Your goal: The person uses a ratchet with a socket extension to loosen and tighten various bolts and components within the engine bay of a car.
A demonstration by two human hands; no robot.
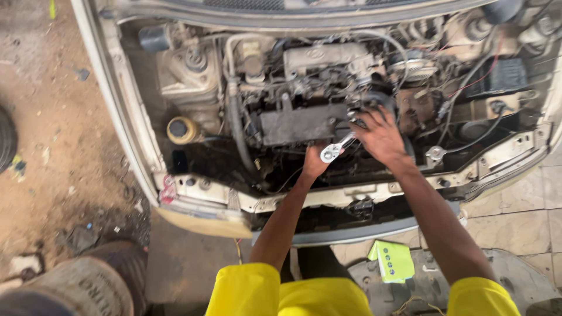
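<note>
Both arms reach far into the engine bay [193, 76]. Left hand [314, 162]: grip closed round the ratchet wrench [335, 149] handle. Right hand [380, 136]: fingers spread, pressing by the wrench's far end. Black cover [295, 124] just left; hoses crowd around.

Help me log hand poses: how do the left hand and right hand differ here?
The left hand is closed around a silver ratchet wrench; the right hand is spread open, fingers pressing on engine parts. The left hand sits lower, nearer the bumper; the right hand reaches deeper. Both are bare, inside the engine bay.
</note>
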